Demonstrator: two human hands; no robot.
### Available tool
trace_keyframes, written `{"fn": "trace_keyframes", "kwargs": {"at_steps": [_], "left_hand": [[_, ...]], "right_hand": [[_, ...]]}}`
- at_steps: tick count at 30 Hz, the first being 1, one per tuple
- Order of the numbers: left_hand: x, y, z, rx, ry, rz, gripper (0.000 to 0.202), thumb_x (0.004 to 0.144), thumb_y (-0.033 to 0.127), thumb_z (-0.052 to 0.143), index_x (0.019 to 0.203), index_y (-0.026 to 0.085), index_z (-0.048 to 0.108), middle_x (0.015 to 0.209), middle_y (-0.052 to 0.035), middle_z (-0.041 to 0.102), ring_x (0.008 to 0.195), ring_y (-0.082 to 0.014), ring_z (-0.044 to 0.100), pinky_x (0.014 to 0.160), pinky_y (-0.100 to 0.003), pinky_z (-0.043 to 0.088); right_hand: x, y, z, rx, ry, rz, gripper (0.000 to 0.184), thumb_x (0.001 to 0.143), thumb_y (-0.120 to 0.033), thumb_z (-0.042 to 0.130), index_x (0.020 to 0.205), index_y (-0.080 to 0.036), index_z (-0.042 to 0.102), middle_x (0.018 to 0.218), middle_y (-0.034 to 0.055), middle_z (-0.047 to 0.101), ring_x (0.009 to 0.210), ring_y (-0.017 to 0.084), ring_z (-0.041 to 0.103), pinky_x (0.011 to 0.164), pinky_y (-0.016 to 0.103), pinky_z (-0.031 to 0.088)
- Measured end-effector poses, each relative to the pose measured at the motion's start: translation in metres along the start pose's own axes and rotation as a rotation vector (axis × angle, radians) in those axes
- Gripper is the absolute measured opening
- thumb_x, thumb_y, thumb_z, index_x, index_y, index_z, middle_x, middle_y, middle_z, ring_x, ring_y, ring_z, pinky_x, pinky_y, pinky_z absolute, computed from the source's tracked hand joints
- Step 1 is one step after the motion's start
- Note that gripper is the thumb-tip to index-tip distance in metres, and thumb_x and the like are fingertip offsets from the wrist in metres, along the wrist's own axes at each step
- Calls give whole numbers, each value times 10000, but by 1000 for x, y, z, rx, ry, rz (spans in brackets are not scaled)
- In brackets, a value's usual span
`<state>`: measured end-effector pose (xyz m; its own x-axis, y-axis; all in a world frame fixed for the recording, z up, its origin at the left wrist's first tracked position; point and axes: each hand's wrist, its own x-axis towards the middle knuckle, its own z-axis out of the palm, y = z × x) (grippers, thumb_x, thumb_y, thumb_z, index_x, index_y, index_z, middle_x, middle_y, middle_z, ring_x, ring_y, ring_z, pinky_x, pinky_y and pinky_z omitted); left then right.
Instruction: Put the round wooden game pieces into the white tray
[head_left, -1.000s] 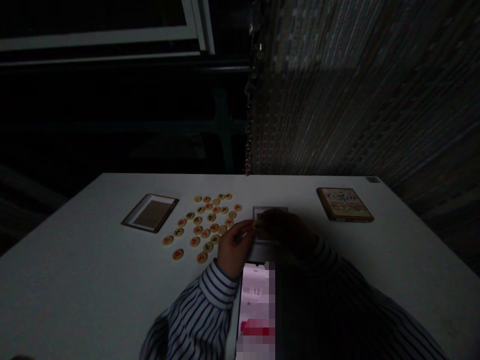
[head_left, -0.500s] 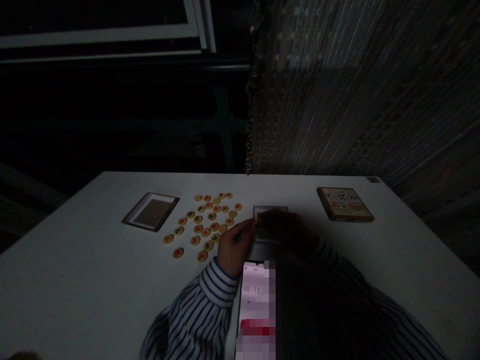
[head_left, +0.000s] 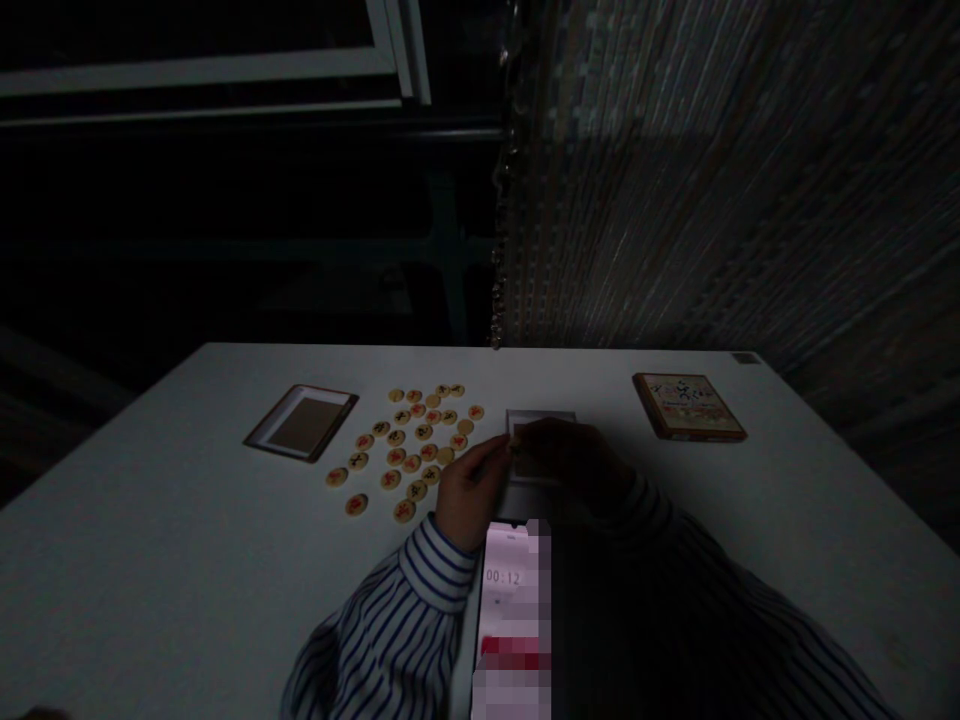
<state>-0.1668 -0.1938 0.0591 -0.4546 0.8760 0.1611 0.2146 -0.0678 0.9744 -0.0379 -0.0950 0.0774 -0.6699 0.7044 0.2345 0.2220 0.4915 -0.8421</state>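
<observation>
My left hand (head_left: 469, 498) is closed in a pinch, its fingertips meeting those of my right hand (head_left: 577, 460). Between them is a small, round Chinese chess piece (head_left: 514, 444), held over the near edge of the loose group. My right hand is dark with shadow, its fingers curled toward the piece. Beneath the hands lies a shallow, pale-rimmed box part (head_left: 540, 413), largely covered by my right hand. To the left, several wooden chess pieces (head_left: 411, 463) with red or black characters are scattered on the table, some showing blank faces.
A phone (head_left: 510, 600) reading 00:12 lies in front of my wrists. An open tray (head_left: 304, 424) is at the left of the white table (head_left: 187, 560); a decorated box lid (head_left: 688, 406) is at the right. String curtains (head_left: 637, 200) hang behind the table's far edge.
Almost nothing differs. Both hands keep the same pinch on the chess piece, which has turned or shifted very slightly, and the scattered pieces have stayed in place.
</observation>
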Motion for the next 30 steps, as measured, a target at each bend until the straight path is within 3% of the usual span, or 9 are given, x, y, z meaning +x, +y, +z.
{"fn": "trace_keyframes", "kwargs": {"at_steps": [7, 17, 25, 30], "left_hand": [[1, 2, 2, -75, -3, -31, 323, 712, 289, 598, 1010, 166, 605, 912, -60, 674, 841, -163, 624, 784, -278, 486], [1, 7, 0, -120, 41, -57, 217, 718, 267, 583, 889, 149, 645, 851, -61, 686, 799, -161, 630, 738, -267, 497], [2, 5, 0, -65, 61, -57, 212, 721, 255, 584, 899, 178, 667, 889, -46, 686, 860, -169, 620, 809, -290, 479], [1, 4, -1, -76, 18, -21, 218, 742, 257, 565, 928, 197, 660, 931, -35, 677, 900, -162, 607, 845, -284, 460]], "right_hand": [[0, -7, 0, -12, 80, -30, 219, 740, -349, 556, 845, -172, 630, 821, 53, 677, 767, 154, 627, 686, 284, 521], [0, -3, 3, -71, 25, -10, 262, 757, -386, 532, 896, -184, 625, 846, 52, 680, 775, 163, 633, 677, 280, 532], [-2, 0, 5, -25, 1, 1, 296, 763, -375, 526, 975, -186, 609, 850, 51, 683, 796, 171, 634, 666, 284, 538], [-4, -6, 5, -44, 11, -4, 249, 755, -354, 541, 916, -187, 630, 818, 44, 686, 754, 159, 637, 644, 277, 536]]}}
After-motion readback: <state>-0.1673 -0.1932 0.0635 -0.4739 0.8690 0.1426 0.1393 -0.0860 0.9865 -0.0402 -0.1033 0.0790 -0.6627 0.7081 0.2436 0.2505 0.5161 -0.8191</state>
